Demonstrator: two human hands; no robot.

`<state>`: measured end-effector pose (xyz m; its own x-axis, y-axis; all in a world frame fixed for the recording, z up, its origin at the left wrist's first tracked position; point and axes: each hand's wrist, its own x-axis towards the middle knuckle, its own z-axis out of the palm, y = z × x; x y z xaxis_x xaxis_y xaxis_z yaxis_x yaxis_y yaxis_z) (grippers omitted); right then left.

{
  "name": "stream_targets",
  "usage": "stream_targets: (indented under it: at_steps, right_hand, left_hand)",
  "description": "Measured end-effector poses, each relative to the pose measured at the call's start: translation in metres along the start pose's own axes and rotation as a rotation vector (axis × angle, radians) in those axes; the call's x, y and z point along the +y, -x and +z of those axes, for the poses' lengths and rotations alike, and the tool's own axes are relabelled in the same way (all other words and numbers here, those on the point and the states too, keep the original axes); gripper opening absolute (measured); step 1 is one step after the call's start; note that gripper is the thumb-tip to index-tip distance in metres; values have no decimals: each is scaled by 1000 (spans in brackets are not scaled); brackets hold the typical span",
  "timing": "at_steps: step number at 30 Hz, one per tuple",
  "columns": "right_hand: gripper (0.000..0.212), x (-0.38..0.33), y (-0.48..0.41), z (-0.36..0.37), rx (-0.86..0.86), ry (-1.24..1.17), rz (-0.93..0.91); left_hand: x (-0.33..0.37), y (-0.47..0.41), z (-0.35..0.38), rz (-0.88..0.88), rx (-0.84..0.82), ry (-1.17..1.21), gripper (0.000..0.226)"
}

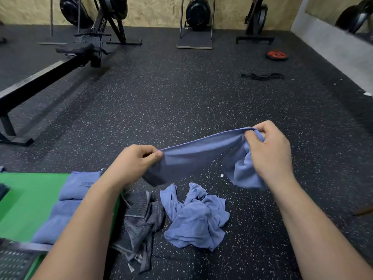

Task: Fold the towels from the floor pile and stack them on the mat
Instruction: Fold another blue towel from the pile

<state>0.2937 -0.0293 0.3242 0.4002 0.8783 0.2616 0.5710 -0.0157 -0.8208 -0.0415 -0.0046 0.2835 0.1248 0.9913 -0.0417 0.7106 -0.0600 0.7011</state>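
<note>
A blue towel (193, 156) is held stretched above the floor pile (193, 215), pinched by the left hand (137, 160) and right hand (268, 150); folding is under way; next, corners must be matched before stacking on the green mat (30, 201).

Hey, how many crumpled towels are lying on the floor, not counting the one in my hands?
2: a crumpled blue towel in the middle foreground, and a grey striped towel left of it, beside the green mat. More may lie hidden under them.
</note>
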Motion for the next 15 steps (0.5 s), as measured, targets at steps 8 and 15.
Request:
stream_targets:
  at_steps: [8,15]
  right_hand:
    - [10,12,-5,-2,21,45,56]
    - [13,17,-5,0,12,76,50]
  left_hand:
    - [-11,-2,-9,4,217,226,36]
    - [-7,-2,-14,43,440,303,35]
